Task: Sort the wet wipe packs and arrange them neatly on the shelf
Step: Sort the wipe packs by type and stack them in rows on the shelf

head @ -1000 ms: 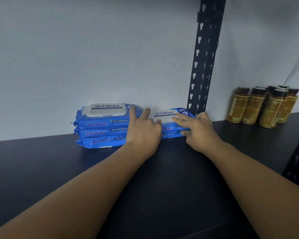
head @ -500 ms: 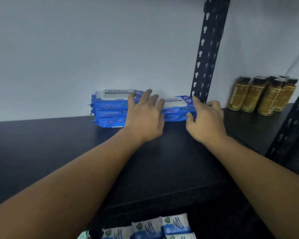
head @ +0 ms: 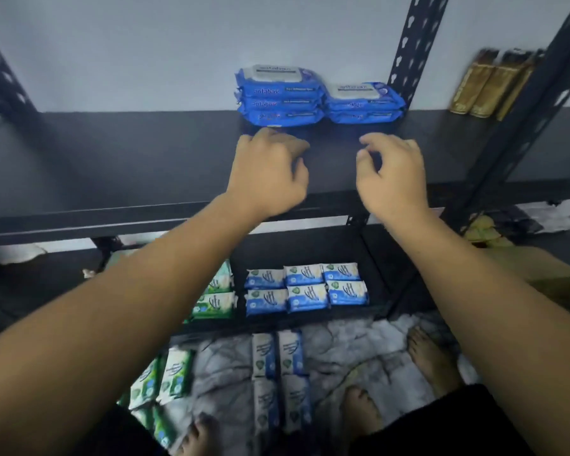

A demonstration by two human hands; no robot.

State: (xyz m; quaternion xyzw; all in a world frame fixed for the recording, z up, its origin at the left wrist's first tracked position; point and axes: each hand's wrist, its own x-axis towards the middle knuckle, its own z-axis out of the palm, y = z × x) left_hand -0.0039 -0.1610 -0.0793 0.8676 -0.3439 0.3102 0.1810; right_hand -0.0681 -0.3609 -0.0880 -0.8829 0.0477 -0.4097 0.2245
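Two stacks of large blue wet wipe packs stand against the wall on the black upper shelf (head: 112, 166): a stack of three (head: 278, 97) and, touching it on the right, a stack of two (head: 364, 103). My left hand (head: 270, 172) and my right hand (head: 390, 174) hover over the shelf in front of the stacks, fingers loosely curled, holding nothing. On the lower shelf lie small blue packs (head: 305, 287) in two rows and green packs (head: 216, 296) to their left. More blue packs (head: 280, 373) and green packs (head: 163, 376) lie on the floor.
A perforated black upright (head: 415, 44) rises just right of the stacks. Gold bottles (head: 487, 83) stand further right on the upper shelf, behind another post (head: 547, 93). The floor is covered by a grey marbled cloth (head: 359, 350), with bare feet (head: 431, 360) on it.
Both hands have let go of the right stack and pulled back toward the shelf's front. The view has tilted down, showing the lower shelf and the floor.
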